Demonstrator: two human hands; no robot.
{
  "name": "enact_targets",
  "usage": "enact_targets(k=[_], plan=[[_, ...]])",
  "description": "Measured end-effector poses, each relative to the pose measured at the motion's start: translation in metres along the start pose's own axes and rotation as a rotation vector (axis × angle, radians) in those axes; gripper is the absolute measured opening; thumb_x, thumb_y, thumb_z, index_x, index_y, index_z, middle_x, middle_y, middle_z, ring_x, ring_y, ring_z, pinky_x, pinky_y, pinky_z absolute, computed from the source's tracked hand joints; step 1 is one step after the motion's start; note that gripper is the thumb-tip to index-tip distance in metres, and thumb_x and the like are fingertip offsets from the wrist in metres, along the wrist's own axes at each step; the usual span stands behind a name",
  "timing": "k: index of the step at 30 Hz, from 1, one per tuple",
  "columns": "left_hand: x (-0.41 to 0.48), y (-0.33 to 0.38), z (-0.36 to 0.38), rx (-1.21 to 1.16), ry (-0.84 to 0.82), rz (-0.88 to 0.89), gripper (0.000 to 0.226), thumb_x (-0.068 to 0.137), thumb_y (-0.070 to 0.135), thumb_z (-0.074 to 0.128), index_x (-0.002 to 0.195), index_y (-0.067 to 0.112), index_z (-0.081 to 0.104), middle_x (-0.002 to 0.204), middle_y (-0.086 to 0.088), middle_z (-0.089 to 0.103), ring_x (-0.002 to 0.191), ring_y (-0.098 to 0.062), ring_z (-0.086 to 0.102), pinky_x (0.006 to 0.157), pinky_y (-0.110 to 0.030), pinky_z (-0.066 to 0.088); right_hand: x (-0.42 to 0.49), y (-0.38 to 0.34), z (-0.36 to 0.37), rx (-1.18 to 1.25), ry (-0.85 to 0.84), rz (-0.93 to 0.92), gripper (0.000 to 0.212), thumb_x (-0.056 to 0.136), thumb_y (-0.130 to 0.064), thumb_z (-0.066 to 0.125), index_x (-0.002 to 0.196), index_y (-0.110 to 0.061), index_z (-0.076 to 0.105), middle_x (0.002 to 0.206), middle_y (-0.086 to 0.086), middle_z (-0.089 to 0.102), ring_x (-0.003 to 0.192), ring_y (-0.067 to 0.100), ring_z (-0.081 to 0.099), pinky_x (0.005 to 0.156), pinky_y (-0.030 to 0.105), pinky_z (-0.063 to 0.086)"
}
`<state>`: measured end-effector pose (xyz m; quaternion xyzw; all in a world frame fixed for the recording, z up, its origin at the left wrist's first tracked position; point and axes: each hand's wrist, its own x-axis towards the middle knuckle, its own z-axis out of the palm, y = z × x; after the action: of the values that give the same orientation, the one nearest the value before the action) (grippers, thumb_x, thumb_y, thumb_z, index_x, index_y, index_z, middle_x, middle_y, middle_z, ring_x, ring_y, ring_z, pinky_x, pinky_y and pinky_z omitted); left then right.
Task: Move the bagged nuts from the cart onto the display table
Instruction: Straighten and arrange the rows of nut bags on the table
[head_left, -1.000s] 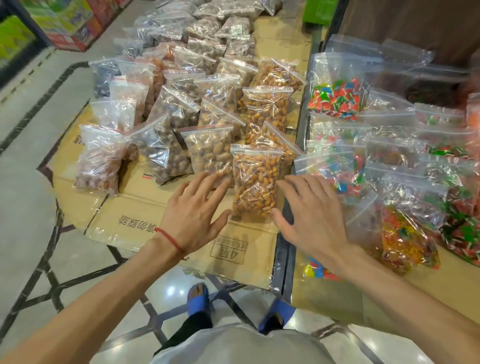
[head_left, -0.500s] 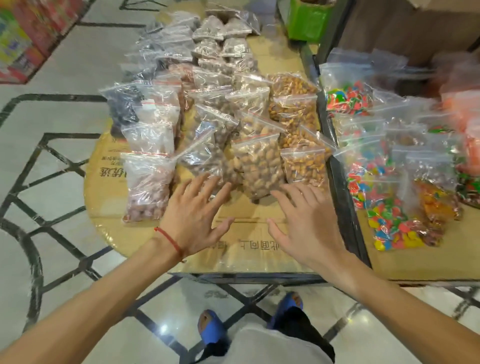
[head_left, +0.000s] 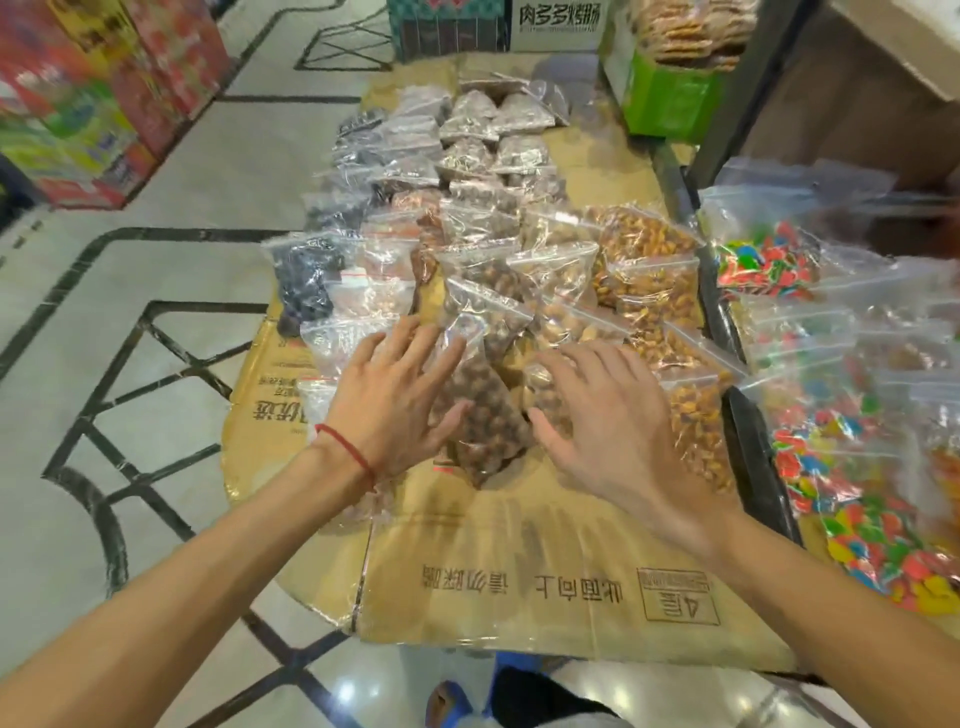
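Dozens of bagged nuts (head_left: 483, 431) lie overlapping on the cardboard-covered table (head_left: 519, 545), at 12 o'clock from you. Your left hand (head_left: 395, 410) and right hand (head_left: 613, 431) are spread flat, fingers straight, on the nearest bags, pinching nothing. Press or sweep too hard and the slick bags may slide, breaking the rows or drifting toward the candy bags (head_left: 841, 467) at 3 o'clock.

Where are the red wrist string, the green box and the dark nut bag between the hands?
red wrist string (head_left: 346, 447): head view, mid-strand.
green box (head_left: 670, 98): head view, front face.
dark nut bag (head_left: 488, 431): head view, nut-filled middle.
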<state>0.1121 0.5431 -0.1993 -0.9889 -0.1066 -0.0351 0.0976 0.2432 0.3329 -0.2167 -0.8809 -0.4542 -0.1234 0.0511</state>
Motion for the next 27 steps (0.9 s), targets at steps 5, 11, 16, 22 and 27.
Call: enact_targets(k=[5,11,16,22,27], plan=[[0.049,-0.018,-0.008,0.016,0.030,-0.046,0.065,0.098,0.060,0.041,0.149,0.019,0.044,0.149,-0.013,0.050,0.142,-0.036,0.041,0.108,-0.052,0.040,0.059,0.021,0.006,-0.023,0.008,-0.011,0.060,0.099,-0.056,0.045,0.140,-0.015,0.063,0.140,0.009,0.065,0.133,0.028,0.056,0.118,0.047,0.039],[0.102,-0.043,-0.002,0.043,0.029,-0.019,0.068,0.099,0.061,0.033,0.151,0.018,0.042,0.151,-0.014,0.048,0.141,-0.036,0.042,0.105,-0.051,0.043,0.123,0.033,0.015,-0.131,-0.075,-0.031,0.064,0.102,-0.059,0.036,0.144,-0.016,0.057,0.140,0.010,0.064,0.131,0.029,0.056,0.118,0.048,0.037],[0.148,-0.071,0.016,0.050,0.003,0.044,0.069,0.099,0.061,0.028,0.149,0.017,0.043,0.147,-0.015,0.050,0.140,-0.036,0.042,0.101,-0.051,0.045,0.166,0.034,0.025,-0.167,-0.058,0.021,0.066,0.101,-0.060,0.041,0.146,-0.016,0.057,0.145,0.011,0.062,0.137,0.029,0.055,0.122,0.048,0.034],[0.201,-0.089,0.039,-0.122,-0.021,-0.006,0.067,0.100,0.060,0.032,0.155,0.021,0.034,0.158,-0.013,0.041,0.149,-0.034,0.033,0.115,-0.051,0.039,0.218,0.035,0.053,0.015,-0.004,0.085,0.057,0.098,-0.054,0.052,0.135,-0.013,0.067,0.129,0.009,0.072,0.123,0.026,0.064,0.113,0.046,0.044],[0.238,-0.081,0.074,-0.770,0.029,-0.239,0.062,0.100,0.039,0.055,0.151,0.009,0.038,0.150,-0.012,0.045,0.139,-0.028,0.041,0.116,-0.039,0.035,0.261,0.031,0.077,0.564,-0.169,0.340,0.066,0.106,-0.045,0.057,0.160,-0.012,0.040,0.164,0.008,0.046,0.153,0.028,0.040,0.128,0.050,0.026]])
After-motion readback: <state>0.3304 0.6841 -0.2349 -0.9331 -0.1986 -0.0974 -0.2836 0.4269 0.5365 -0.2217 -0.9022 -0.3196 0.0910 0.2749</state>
